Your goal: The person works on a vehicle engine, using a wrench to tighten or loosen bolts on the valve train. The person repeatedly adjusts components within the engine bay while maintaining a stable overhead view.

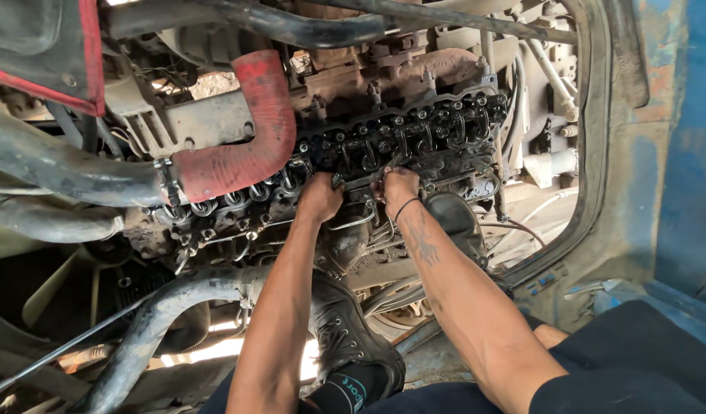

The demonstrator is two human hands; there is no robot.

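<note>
I look down at an oily black engine top (414,134) with its row of rocker arms and springs exposed. My left hand (320,196) is curled into a fist at the near edge of that row, and a small bright metal piece (338,182) shows at its fingers. My right hand (400,186), with a black band on the wrist and a tattooed forearm, presses its bent fingers into the rocker gear just to the right. The fingertips of both hands are hidden among the parts. My black boot (345,330) stands on the frame below.
A red rubber hose (253,130) bends over the engine's left end, clamped to a thick grey pipe (62,169). Thin metal fuel lines (368,222) run below the hands. A large dark hose (161,314) crosses lower left. The blue cab wall (675,153) stands at the right.
</note>
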